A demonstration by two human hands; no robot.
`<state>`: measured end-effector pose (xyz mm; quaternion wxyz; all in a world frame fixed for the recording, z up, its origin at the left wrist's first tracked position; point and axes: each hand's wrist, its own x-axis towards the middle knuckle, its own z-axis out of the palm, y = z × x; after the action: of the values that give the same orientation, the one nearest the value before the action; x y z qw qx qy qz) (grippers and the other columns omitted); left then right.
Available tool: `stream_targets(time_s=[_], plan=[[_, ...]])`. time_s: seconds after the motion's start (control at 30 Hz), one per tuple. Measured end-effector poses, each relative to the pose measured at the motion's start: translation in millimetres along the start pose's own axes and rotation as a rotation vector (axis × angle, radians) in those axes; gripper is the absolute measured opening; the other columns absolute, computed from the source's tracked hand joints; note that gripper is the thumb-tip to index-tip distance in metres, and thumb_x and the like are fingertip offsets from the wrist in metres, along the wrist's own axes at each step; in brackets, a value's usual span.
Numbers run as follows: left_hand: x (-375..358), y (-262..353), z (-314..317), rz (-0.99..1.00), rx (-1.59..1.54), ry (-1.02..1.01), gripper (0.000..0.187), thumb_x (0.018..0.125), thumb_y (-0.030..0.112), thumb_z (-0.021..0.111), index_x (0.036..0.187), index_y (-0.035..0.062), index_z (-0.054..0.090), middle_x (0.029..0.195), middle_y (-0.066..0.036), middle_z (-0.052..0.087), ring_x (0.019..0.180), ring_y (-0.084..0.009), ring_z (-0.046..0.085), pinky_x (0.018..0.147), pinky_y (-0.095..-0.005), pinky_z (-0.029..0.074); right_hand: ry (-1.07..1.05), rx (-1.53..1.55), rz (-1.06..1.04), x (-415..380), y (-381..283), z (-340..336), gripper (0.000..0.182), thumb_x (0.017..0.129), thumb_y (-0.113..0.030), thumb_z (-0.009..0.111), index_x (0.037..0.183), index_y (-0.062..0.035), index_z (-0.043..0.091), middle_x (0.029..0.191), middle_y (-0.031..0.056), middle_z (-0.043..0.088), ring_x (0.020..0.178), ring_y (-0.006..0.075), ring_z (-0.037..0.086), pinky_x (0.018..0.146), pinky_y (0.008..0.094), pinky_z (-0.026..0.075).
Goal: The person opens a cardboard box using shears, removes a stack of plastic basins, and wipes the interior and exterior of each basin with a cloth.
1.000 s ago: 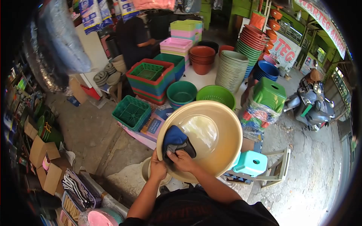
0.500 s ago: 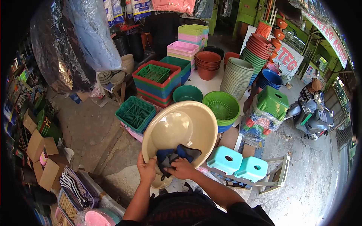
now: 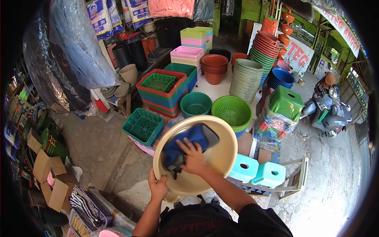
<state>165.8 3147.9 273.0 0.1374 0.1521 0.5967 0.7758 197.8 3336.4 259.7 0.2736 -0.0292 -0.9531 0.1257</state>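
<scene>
R hand (image 3: 193, 158) w/ blue cloth (image 3: 189, 143) in beige basin (image 3: 219, 154).

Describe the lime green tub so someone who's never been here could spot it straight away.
Start from the big tan basin gripped by the left hand. Just beyond its rim sit two round tubs. The lime green tub is on the right, ribbed inside; the left neighbour is darker green, and the pale bucket stack behind is far taller.
</scene>
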Motion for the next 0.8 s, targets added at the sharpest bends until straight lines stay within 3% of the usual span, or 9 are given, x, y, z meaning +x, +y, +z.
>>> stream_targets(time_s=[0.17,0.23,0.3,0.43,0.5,0.57,0.63,0.7,0.8], plan=[[-7,-3,4,-0.031,0.045,0.041,0.037,0.071,-0.009,0.05,0.107,0.0023,0.05,0.093,-0.004,0.058,0.082,-0.0099,0.054,0.074,-0.0238,0.044,0.298,0.024,0.375,16,-12,18,0.032,0.056,-0.03,0.069,0.075,-0.0046,0.068,0.137,0.0146,0.031,0.124,0.0383,0.028,0.092,0.0542,0.024],[-3,-1,2,-0.026,0.055,0.061,0.037,0.071,-0.009,0.05,0.106,0.0027,0.051,0.093,-0.003,0.058,0.081,-0.0102,0.054,0.074,-0.0238,0.044,0.059,0.071,0.273,-1,-24,24,0.028,0.058,-0.026,0.068,0.073,-0.0034,0.067,0.136,0.0145,0.032,0.121,0.0368,0.031,0.093,0.0515,0.025],[8,8,-11,0.01,-0.017,0.142,0.037,0.07,-0.01,0.051,0.105,0.0028,0.051,0.093,-0.004,0.058,0.082,-0.0111,0.055,0.074,-0.0242,0.044,-0.231,0.179,-0.132,-19,-27,40,0.022,0.062,-0.024,0.065,0.075,-0.0059,0.067,0.127,0.0153,0.041,0.114,0.0323,0.038,0.091,0.0467,0.03],[13,-3,-36,0.084,0.033,0.203,0.033,0.072,-0.009,0.051,0.103,0.0026,0.052,0.094,-0.005,0.059,0.083,-0.0118,0.055,0.074,-0.025,0.044,-0.486,0.173,-0.008,-32,2,26,0.021,0.067,-0.021,0.061,0.082,-0.0078,0.067,0.111,0.0136,0.05,0.105,0.0279,0.046,0.087,0.042,0.036],[14,-13,-41,0.068,0.074,0.217,0.034,0.073,-0.009,0.051,0.104,0.0028,0.05,0.095,-0.006,0.058,0.083,-0.0127,0.055,0.074,-0.0266,0.045,-0.324,-0.2,0.211,-28,20,32,0.024,0.066,-0.017,0.06,0.088,-0.0096,0.066,0.099,0.0115,0.054,0.098,0.0266,0.051,0.084,0.0403,0.039],[23,-25,-45,0.067,0.112,0.229,0.035,0.073,-0.009,0.05,0.106,0.0029,0.049,0.096,-0.006,0.058,0.084,-0.0136,0.056,0.074,-0.0282,0.046,-0.106,-0.192,0.243,-20,14,-6,0.021,0.063,-0.011,0.06,0.083,-0.0086,0.065,0.096,0.0127,0.054,0.093,0.0275,0.052,0.081,0.0396,0.041],[24,-39,-53,-0.139,-0.152,0.382,0.039,0.074,-0.008,0.046,0.112,0.0029,0.045,0.098,-0.009,0.056,0.086,-0.0178,0.057,0.075,-0.033,0.048,0.422,0.006,0.222,-20,2,-51,0.019,0.06,-0.006,0.058,0.078,-0.0062,0.061,0.092,0.0131,0.053,0.088,0.0287,0.052,0.077,0.0396,0.042],[24,-49,-59,-0.23,-0.241,0.382,0.04,0.074,-0.008,0.044,0.113,0.0027,0.044,0.098,-0.01,0.055,0.086,-0.0208,0.058,0.075,-0.0349,0.049,0.659,0.093,0.371,-35,6,-70,0.028,0.056,-0.004,0.058,0.083,-0.0055,0.059,0.09,0.0151,0.05,0.084,0.0303,0.052,0.074,0.0406,0.043],[29,-82,-70,-0.425,-0.455,0.32,0.039,0.074,-0.008,0.04,0.112,0.0025,0.042,0.098,-0.012,0.054,0.088,-0.0263,0.058,0.077,-0.0378,0.051,0.667,0.532,0.629,-62,29,-57,0.03,0.07,-0.005,0.062,0.099,-0.0012,0.054,0.094,0.0157,0.052,0.086,0.0273,0.051,0.078,0.0351,0.042]])
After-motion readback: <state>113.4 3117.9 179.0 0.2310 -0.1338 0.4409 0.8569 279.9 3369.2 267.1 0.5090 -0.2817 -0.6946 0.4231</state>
